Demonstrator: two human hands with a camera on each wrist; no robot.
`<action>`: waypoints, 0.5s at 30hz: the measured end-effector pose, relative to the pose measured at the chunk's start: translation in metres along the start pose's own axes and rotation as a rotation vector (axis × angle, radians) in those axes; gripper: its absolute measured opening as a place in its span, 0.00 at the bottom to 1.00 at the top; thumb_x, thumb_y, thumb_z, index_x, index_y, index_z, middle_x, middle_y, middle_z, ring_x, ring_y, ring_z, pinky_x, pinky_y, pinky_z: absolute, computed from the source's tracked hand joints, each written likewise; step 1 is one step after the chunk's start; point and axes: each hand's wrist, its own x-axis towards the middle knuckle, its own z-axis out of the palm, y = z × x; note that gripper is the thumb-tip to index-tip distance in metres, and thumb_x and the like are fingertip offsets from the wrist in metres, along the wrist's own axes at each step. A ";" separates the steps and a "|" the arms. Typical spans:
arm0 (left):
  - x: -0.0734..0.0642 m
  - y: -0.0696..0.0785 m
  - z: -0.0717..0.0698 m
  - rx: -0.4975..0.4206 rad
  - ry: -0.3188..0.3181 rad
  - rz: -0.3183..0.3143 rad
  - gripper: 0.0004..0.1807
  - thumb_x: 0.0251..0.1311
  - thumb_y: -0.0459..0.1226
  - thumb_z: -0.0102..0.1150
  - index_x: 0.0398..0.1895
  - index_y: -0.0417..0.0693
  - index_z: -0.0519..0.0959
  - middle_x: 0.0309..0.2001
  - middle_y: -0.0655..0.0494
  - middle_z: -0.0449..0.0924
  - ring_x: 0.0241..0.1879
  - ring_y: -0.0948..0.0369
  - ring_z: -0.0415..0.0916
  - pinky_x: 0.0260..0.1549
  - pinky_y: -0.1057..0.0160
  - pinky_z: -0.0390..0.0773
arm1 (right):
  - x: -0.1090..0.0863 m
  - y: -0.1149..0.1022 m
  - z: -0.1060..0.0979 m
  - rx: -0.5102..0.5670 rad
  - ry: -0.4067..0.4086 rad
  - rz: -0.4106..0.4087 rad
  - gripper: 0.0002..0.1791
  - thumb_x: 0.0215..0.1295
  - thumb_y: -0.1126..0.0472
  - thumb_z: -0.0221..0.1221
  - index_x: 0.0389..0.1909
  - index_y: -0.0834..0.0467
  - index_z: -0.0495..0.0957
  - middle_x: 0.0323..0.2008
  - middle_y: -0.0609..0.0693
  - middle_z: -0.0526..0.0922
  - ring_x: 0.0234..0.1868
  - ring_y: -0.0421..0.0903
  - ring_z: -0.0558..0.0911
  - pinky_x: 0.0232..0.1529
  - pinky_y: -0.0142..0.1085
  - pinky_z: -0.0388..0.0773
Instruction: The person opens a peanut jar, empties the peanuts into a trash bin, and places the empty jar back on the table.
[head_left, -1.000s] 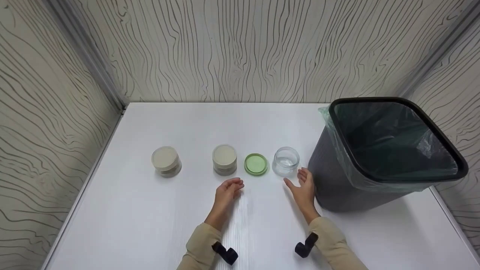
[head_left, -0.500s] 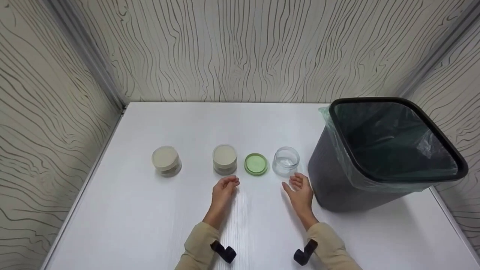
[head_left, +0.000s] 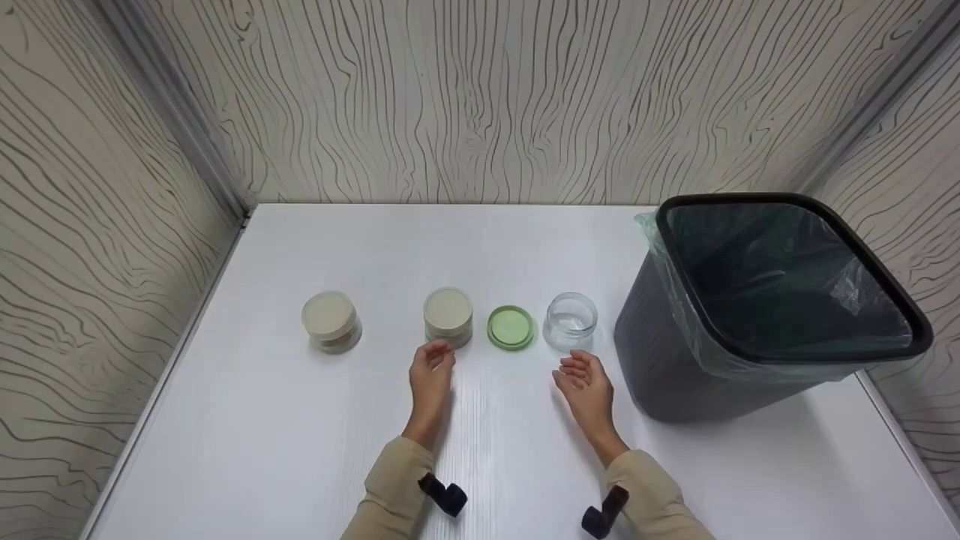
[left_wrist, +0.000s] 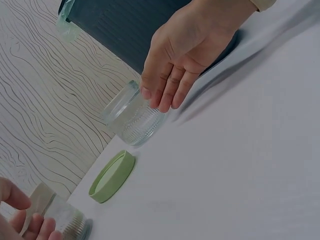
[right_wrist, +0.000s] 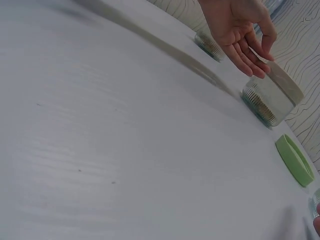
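Note:
My left hand [head_left: 431, 380] hovers at the near side of a glass jar with a beige lid [head_left: 448, 313], fingers loosely bent and holding nothing. Its fingertips overlap the jar's lower edge in the head view. To the right of that jar lies a green lid [head_left: 511, 328] with a raised rim, flat on the table. An uncovered clear glass jar [head_left: 571, 322] stands beside it. Just in front of this jar is my right hand [head_left: 587, 390], its fingers relaxed and nothing in them. Ribbed glass walls show on the open jar [left_wrist: 137, 120] in the left wrist view.
Another beige-lidded jar [head_left: 331, 321] stands farther left on the white table [head_left: 300, 450]. A tall dark bin [head_left: 675, 360] with a greenish liner bag rises close to the right hand. Patterned panels [head_left: 465, 105] wall in the back and sides.
My left hand has moved left, from in front of the gap to the middle beige-lidded jar. The right hand has drawn slightly back and left from the open glass jar.

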 end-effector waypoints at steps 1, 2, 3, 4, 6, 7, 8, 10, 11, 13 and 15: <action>0.001 0.000 0.000 -0.003 0.002 0.003 0.16 0.61 0.28 0.48 0.52 0.33 0.70 0.53 0.36 0.75 0.56 0.46 0.75 0.56 0.55 0.79 | 0.000 0.000 0.001 0.011 -0.010 0.004 0.23 0.56 0.72 0.63 0.53 0.72 0.70 0.46 0.67 0.80 0.42 0.38 0.81 0.45 0.19 0.78; 0.002 0.000 0.000 -0.008 0.005 0.006 0.18 0.59 0.28 0.48 0.53 0.33 0.69 0.54 0.36 0.74 0.57 0.45 0.74 0.58 0.53 0.78 | -0.001 -0.001 0.001 0.024 -0.020 0.009 0.23 0.56 0.72 0.63 0.53 0.72 0.70 0.46 0.68 0.80 0.42 0.38 0.81 0.45 0.19 0.78; 0.003 0.000 0.000 -0.004 0.010 0.010 0.20 0.58 0.28 0.49 0.54 0.33 0.68 0.55 0.37 0.73 0.58 0.45 0.73 0.60 0.52 0.77 | -0.002 -0.001 0.002 0.036 -0.029 0.012 0.23 0.56 0.73 0.63 0.53 0.72 0.69 0.47 0.68 0.80 0.42 0.38 0.81 0.45 0.19 0.78; 0.005 0.000 0.000 0.000 0.019 0.019 0.21 0.56 0.28 0.50 0.55 0.33 0.67 0.56 0.37 0.72 0.59 0.45 0.72 0.61 0.51 0.75 | -0.003 -0.001 0.002 0.042 -0.034 0.013 0.23 0.56 0.73 0.63 0.53 0.73 0.70 0.46 0.68 0.80 0.42 0.39 0.81 0.45 0.19 0.78; 0.007 -0.001 0.001 0.027 0.043 0.047 0.25 0.53 0.27 0.53 0.57 0.34 0.65 0.57 0.37 0.70 0.60 0.44 0.70 0.64 0.49 0.73 | -0.004 -0.002 0.003 0.046 -0.043 0.005 0.23 0.56 0.73 0.63 0.53 0.73 0.70 0.46 0.68 0.80 0.42 0.40 0.82 0.45 0.20 0.79; 0.008 -0.001 0.001 0.049 0.056 0.062 0.27 0.52 0.26 0.54 0.58 0.34 0.64 0.57 0.37 0.69 0.60 0.44 0.69 0.65 0.48 0.71 | -0.005 -0.002 0.004 0.049 -0.048 0.001 0.23 0.56 0.73 0.63 0.53 0.73 0.70 0.46 0.68 0.80 0.42 0.41 0.82 0.45 0.20 0.79; 0.009 -0.001 0.002 0.075 0.067 0.078 0.29 0.51 0.26 0.56 0.59 0.34 0.63 0.57 0.37 0.68 0.61 0.44 0.68 0.67 0.47 0.69 | -0.006 -0.002 0.004 0.051 -0.051 -0.005 0.23 0.56 0.73 0.63 0.53 0.73 0.70 0.46 0.68 0.81 0.42 0.42 0.82 0.45 0.21 0.80; 0.012 -0.001 0.002 0.117 0.081 0.105 0.33 0.50 0.26 0.60 0.62 0.33 0.60 0.59 0.37 0.65 0.64 0.43 0.64 0.70 0.46 0.65 | -0.008 -0.002 0.005 0.056 -0.062 -0.012 0.23 0.56 0.73 0.63 0.53 0.73 0.70 0.45 0.68 0.81 0.42 0.42 0.82 0.45 0.21 0.80; 0.014 0.000 0.003 0.135 0.083 0.111 0.36 0.50 0.26 0.61 0.63 0.34 0.59 0.61 0.37 0.64 0.66 0.43 0.63 0.71 0.46 0.63 | -0.009 -0.002 0.005 0.058 -0.068 -0.013 0.23 0.56 0.73 0.63 0.53 0.73 0.70 0.45 0.68 0.81 0.42 0.42 0.82 0.45 0.21 0.80; 0.016 0.001 0.003 0.155 0.080 0.121 0.39 0.49 0.26 0.62 0.66 0.34 0.56 0.64 0.37 0.61 0.69 0.43 0.59 0.74 0.46 0.59 | -0.010 -0.003 0.006 0.063 -0.082 -0.013 0.23 0.56 0.73 0.63 0.53 0.73 0.70 0.46 0.68 0.81 0.42 0.42 0.82 0.46 0.22 0.80; 0.019 0.002 0.003 0.171 0.078 0.143 0.42 0.48 0.26 0.64 0.67 0.33 0.54 0.66 0.36 0.58 0.71 0.42 0.56 0.75 0.46 0.57 | -0.011 -0.003 0.006 0.065 -0.093 -0.011 0.23 0.56 0.73 0.63 0.53 0.73 0.70 0.46 0.68 0.81 0.42 0.41 0.82 0.46 0.22 0.81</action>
